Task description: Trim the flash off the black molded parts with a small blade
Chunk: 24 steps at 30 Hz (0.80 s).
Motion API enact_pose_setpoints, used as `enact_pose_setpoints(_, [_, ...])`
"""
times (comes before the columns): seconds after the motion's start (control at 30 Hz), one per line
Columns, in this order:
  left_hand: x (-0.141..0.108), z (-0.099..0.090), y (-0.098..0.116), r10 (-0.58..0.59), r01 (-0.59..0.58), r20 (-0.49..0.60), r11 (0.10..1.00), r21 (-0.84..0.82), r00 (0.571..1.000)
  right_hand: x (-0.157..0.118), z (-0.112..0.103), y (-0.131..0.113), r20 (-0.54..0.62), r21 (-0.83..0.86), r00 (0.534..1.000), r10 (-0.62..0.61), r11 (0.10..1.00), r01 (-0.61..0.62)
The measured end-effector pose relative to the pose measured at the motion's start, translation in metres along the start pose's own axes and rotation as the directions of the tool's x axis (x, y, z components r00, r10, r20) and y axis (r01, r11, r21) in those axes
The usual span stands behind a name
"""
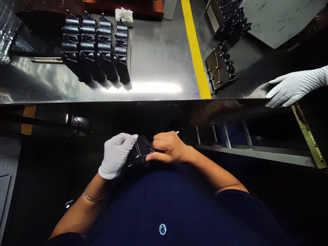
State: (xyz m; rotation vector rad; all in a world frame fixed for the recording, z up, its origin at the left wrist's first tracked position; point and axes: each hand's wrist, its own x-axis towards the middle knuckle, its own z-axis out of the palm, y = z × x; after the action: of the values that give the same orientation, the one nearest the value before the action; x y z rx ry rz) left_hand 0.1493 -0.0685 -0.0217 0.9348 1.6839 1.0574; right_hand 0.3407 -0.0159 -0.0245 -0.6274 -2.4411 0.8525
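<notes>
In front of my body, my left hand (116,154), in a white glove, is closed on the edge of a black moulded part (142,145). Bright metal pins or edges glint along that part, but its dark outline is hard to make out. My bare right hand (166,147) is curled around a slim tool whose pale end (177,132) sticks out behind the fist. The thumb of that hand lies against the right side of the part. Most of the tool is hidden by my fingers, so its kind does not show.
Ahead is a metal table (159,61) with a yellow stripe (194,48). Several black ribbed parts (97,48) stand in rows at left, others (221,68) right of the stripe. Crumpled white tissue (124,16) lies at the back. Another person's gloved hand (292,87) rests at the right edge.
</notes>
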Motion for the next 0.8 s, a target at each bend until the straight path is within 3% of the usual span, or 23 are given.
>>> enact_pose_setpoints(0.2, [-0.0004, 0.0038, 0.0052, -0.046, 0.046, -0.021, 0.999, -0.008, 0.999, 0.0012, -0.0008, 0.0007, -0.112, -0.161, 0.994, 0.023, 0.986, -0.04])
enact_pose_setpoints(0.37, [0.0017, 0.0072, 0.0012, -0.072, 0.072, -0.071, 0.997, -0.001, 0.995, 0.0003, 0.0036, 0.0027, -0.089, -0.177, 0.996, 0.01, 0.984, -0.026])
enact_pose_setpoints(0.57, [0.0013, 0.0093, 0.0052, -0.043, 0.045, -0.114, 0.999, 0.018, 0.993, -0.0014, 0.0072, 0.0028, -0.156, -0.2, 0.987, 0.038, 0.977, -0.069])
enact_pose_setpoints(0.7, [0.0009, 0.0095, 0.0061, -0.032, 0.036, -0.12, 0.999, 0.027, 0.992, -0.0008, 0.006, 0.0022, -0.096, -0.191, 0.991, 0.09, 0.976, -0.107])
enact_pose_setpoints(0.8, [0.0014, 0.0101, 0.0037, -0.067, 0.069, -0.109, 0.998, 0.008, 0.992, -0.0006, 0.0001, 0.0022, 0.07, -0.034, 0.989, 0.133, 0.991, -0.131])
